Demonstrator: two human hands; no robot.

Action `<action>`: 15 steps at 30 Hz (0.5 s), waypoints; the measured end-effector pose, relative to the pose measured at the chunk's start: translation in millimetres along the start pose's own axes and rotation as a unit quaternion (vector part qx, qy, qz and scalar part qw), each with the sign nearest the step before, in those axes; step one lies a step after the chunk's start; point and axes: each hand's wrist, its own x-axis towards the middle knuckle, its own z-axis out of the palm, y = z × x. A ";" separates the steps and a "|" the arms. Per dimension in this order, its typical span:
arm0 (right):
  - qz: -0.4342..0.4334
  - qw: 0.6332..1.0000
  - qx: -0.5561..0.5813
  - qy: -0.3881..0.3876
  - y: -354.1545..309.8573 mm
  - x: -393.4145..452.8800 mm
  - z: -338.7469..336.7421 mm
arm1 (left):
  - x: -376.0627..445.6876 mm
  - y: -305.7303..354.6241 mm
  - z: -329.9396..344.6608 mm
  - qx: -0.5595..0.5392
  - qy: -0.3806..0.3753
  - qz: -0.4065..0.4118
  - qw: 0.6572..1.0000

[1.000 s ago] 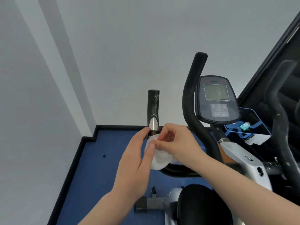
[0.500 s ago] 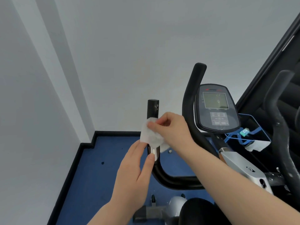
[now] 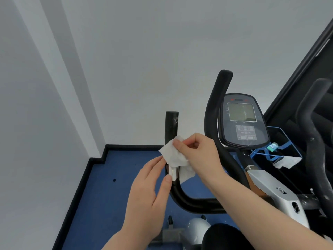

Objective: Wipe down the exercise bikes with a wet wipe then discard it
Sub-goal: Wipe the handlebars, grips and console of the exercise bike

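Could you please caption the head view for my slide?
Right hand pinches a wet wipe against the bike's left handlebar.

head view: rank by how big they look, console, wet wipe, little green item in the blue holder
1. console, clearly the largest.
2. wet wipe, pinched by the right hand; partly hidden and nearer the camera, so its true size versus the console is unsure.
3. green item, by far the smallest.

The wet wipe is looking like soft, crinkled white cloth, draping over a handlebar that is showing a matt black rubbery grip and a shiny metal plate. The console is gleaming as glossy plastic, while the floor is appearing as matt blue carpet.
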 end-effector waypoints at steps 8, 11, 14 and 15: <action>-0.065 0.996 -0.059 0.001 -26.0 10.6 17.6 | 1.4 -3.4 1.7 0.001 0.018 -0.011 1.000; -0.073 0.992 -0.100 -0.006 -20.5 1.2 20.6 | 2.1 -3.1 2.5 -0.002 0.022 -0.010 1.000; -0.041 0.997 -0.067 0.001 -17.9 7.5 15.4 | 2.2 -6.3 -0.5 0.005 0.020 -0.004 1.000; -0.025 0.998 -0.049 0.001 -16.7 9.9 12.6 | 2.8 -6.6 -2.1 0.010 0.017 -0.001 1.000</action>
